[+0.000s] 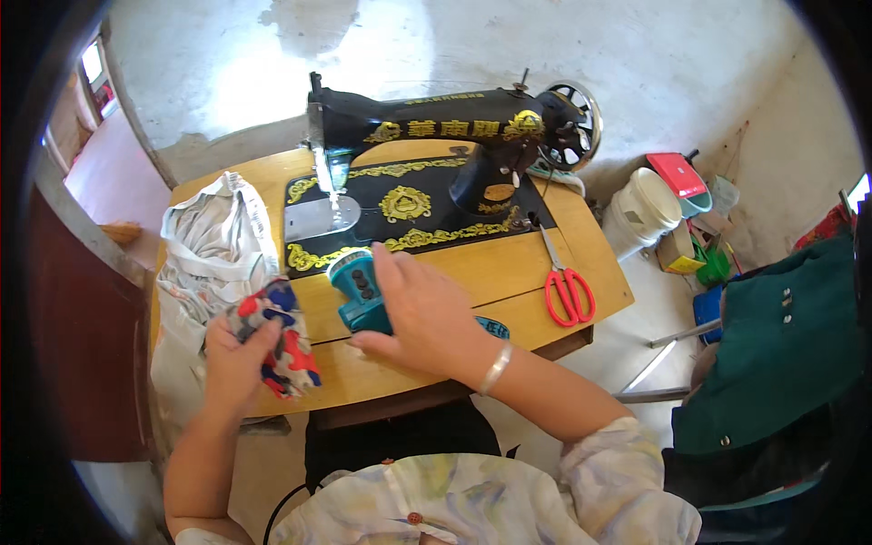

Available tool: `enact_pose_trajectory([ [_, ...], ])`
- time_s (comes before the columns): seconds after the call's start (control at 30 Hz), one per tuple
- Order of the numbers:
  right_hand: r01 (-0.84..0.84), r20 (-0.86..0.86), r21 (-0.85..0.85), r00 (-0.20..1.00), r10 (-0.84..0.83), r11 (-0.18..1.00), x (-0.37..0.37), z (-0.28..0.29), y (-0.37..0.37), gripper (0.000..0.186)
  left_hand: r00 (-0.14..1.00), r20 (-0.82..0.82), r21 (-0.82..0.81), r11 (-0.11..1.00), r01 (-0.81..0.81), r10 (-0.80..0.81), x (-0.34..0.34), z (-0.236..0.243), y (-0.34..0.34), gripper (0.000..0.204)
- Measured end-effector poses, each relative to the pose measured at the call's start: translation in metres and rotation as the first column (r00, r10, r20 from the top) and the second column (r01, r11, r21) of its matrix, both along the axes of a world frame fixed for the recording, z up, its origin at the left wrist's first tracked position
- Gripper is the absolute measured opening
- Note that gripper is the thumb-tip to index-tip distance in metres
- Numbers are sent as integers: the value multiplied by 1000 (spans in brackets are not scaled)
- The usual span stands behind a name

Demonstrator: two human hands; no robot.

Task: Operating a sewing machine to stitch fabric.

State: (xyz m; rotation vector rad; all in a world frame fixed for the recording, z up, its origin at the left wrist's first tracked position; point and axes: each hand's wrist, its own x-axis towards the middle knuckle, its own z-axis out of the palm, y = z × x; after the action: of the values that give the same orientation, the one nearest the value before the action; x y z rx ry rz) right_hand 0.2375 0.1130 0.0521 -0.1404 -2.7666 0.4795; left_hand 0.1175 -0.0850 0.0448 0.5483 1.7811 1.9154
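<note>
My left hand (238, 359) pinches a small piece of red, blue and grey patterned cloth (291, 341) over the table's left front edge. Just to the right, my right hand (422, 313) is closed around a teal handheld device (363, 291) with a round head and dark buttons, perhaps a fabric shaver. Its head faces up and left, apart from the cloth; my palm covers its middle, and the handle end shows beyond. A crumpled whitish garment (259, 222) with an elastic band lies beside my left hand. Behind both hands stands a black sewing machine (436, 123) with gold decoration.
Red-handled scissors (570, 295) rest on the wooden table (509, 263) at the right. A white bucket (640, 213), a red dustpan (677, 177) and a blue container (708, 313) stand beyond. Dark green cloth (772, 354) hangs over a seat on the right.
</note>
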Motion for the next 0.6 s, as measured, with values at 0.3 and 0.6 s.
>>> enact_pose_trajectory([
  [0.3,58,141,116,987,-74,992,-29,-7,-18,83,999,23,-80,996,-31,33,-27,-9,24,19],
  [0.6,40,162,-39,986,-33,998,17,7,13,81,997,59,-84,995,49,-44,-63,-3,58,27],
])
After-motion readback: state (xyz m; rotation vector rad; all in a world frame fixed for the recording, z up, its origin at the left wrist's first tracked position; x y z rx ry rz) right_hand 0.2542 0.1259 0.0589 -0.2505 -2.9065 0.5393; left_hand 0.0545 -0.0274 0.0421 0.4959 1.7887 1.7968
